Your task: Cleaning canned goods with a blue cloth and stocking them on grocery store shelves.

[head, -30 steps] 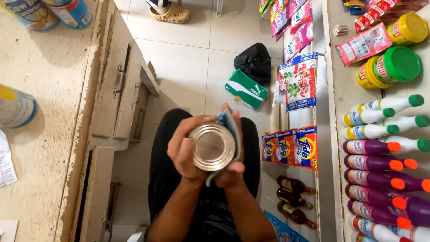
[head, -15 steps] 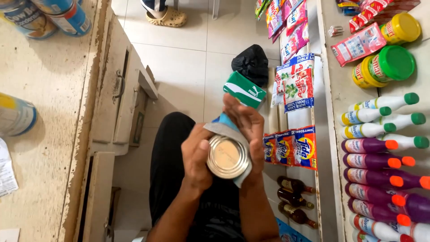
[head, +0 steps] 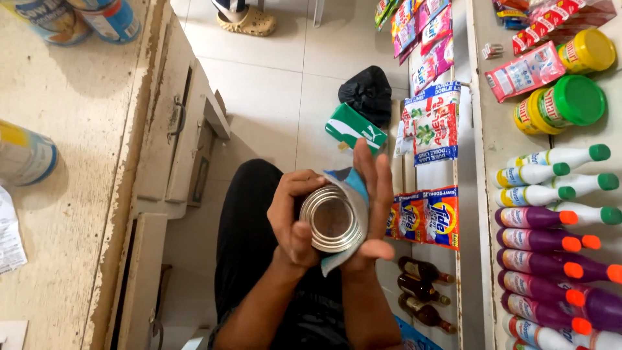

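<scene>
A round metal tin can (head: 332,219) with a shiny ribbed end faces me, held over my lap. My left hand (head: 291,217) wraps around its left side, thumb across the rim. My right hand (head: 372,207) lies flat along the right side, fingers stretched upward, pressing a blue and white paper label (head: 353,188) against the can. The label sticks out above and below the can's right edge.
A worn beige counter (head: 71,194) with drawers stands at left, with cans (head: 26,155) lying on it. Shelves at right hold bottles (head: 551,223), jars (head: 570,100) and detergent packets (head: 427,214). On the tiled floor lie a green box (head: 355,128) and a black bag (head: 370,91).
The can and both hands have shifted slightly right and down in view. My right hand's fingers have spread flatter along the label, which now wraps closer around the can's side.
</scene>
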